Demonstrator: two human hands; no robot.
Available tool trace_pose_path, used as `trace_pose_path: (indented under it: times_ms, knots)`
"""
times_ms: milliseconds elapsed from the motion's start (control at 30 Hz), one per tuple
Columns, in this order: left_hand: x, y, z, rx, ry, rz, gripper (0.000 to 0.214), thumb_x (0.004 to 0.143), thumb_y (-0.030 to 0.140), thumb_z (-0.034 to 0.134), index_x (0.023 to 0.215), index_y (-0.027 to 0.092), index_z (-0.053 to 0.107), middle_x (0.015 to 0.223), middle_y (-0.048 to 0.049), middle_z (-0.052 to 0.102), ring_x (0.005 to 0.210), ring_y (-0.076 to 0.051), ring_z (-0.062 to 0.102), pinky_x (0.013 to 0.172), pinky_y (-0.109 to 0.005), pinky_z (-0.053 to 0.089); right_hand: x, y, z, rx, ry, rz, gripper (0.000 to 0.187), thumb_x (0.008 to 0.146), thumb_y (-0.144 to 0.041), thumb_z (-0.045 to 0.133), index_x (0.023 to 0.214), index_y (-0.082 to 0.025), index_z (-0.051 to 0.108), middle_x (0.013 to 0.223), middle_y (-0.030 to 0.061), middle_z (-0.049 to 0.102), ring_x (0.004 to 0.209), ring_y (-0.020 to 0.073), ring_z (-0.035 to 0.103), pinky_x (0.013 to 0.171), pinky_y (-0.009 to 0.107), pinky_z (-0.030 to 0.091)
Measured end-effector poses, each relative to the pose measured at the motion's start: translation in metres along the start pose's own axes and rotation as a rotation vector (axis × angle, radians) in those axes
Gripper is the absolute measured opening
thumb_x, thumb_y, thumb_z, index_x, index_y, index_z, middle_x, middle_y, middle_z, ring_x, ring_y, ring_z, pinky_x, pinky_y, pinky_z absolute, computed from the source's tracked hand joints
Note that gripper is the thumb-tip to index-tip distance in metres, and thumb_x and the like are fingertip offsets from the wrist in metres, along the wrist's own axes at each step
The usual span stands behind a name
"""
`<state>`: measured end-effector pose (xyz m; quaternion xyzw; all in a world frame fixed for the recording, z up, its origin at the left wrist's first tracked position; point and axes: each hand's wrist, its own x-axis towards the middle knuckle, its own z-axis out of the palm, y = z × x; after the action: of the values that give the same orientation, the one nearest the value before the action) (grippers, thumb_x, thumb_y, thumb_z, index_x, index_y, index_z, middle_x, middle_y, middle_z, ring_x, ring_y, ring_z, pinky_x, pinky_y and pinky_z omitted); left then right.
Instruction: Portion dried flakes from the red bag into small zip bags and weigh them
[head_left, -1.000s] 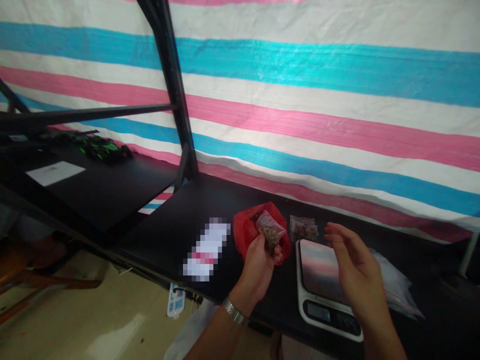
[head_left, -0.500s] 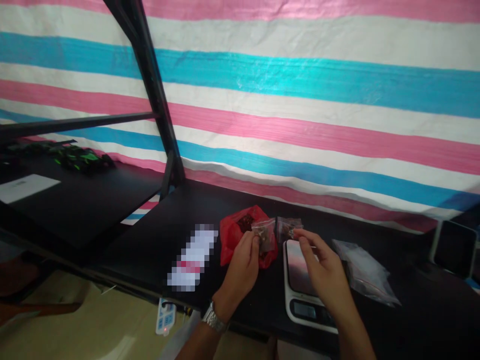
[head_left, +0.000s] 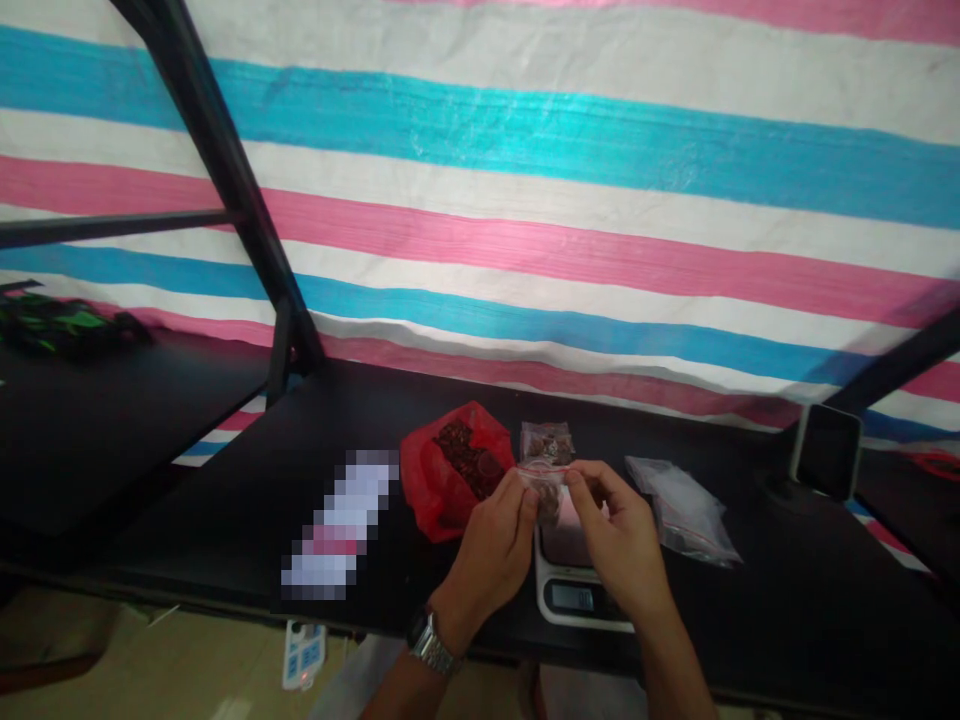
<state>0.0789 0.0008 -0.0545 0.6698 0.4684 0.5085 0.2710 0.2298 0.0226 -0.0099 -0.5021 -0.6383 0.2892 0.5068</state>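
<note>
While the person stands at the black table (head_left: 825, 590), both hands are closed in a pinch on a small clear zip bag (head_left: 547, 492) of brown pieces, held just above a digital kitchen scale (head_left: 577, 590). The left hand (head_left: 491, 560), with a metal wristwatch (head_left: 433, 645) below it, grips the bag's left side between thumb and fingers. The right hand (head_left: 619, 530) pinches the top edge from the other side. Left of the scale sits a red plastic bag (head_left: 442, 480) holding dark brown pieces (head_left: 461, 458). A second small zip bag (head_left: 546, 443) lies beyond the scale, and a larger clear zip bag (head_left: 679, 510) lies to its right.
</note>
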Motion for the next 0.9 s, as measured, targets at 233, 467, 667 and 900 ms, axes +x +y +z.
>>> trace_pose_path:
  times_ms: [233,467,667,900]
  knots:
    - [0.007,0.007,0.011,0.072,0.010,0.044,0.033,0.111,0.029,0.040,0.095,0.023,0.068,0.091,-0.0055,0.068,0.084,-0.020,0.067,0.082,-0.032,0.055,0.001,0.012,-0.017,0.003,0.098,0.049,0.036,0.092,-0.057,0.069,0.090,-0.022,0.077,0.082,0.0048,0.074,0.073,0.0209,0.062,0.068,0.033,0.050]
    - [0.011,0.005,0.018,0.052,0.055,0.020,0.025,0.108,0.027,0.051,0.091,0.022,0.069,0.089,-0.0025,0.067,0.085,-0.017,0.067,0.079,-0.029,0.049,0.007,0.037,-0.039,0.025,0.093,0.177,0.044,0.085,-0.064,0.073,0.088,-0.020,0.077,0.081,0.0075,0.078,0.075,0.0257,0.071,0.073,0.037,0.055]
    - [0.011,0.000,0.017,0.100,0.141,-0.021,0.024,0.106,0.025,0.051,0.093,0.021,0.071,0.090,-0.0033,0.071,0.085,-0.018,0.069,0.078,-0.029,0.049,0.009,0.065,-0.044,-0.227,0.144,0.137,0.043,0.085,-0.062,0.064,0.085,-0.022,0.079,0.087,0.0116,0.080,0.085,0.0317,0.072,0.085,0.046,0.055]
    - [0.007,0.000,0.009,0.128,0.149,0.001,0.025,0.106,0.025,0.052,0.089,0.021,0.069,0.082,-0.0006,0.072,0.075,-0.015,0.067,0.070,-0.026,0.047,0.013,0.079,-0.056,-0.389,0.303,0.122,0.054,0.083,-0.058,0.054,0.100,-0.017,0.084,0.102,0.0175,0.079,0.085,0.0304,0.069,0.085,0.046,0.054]
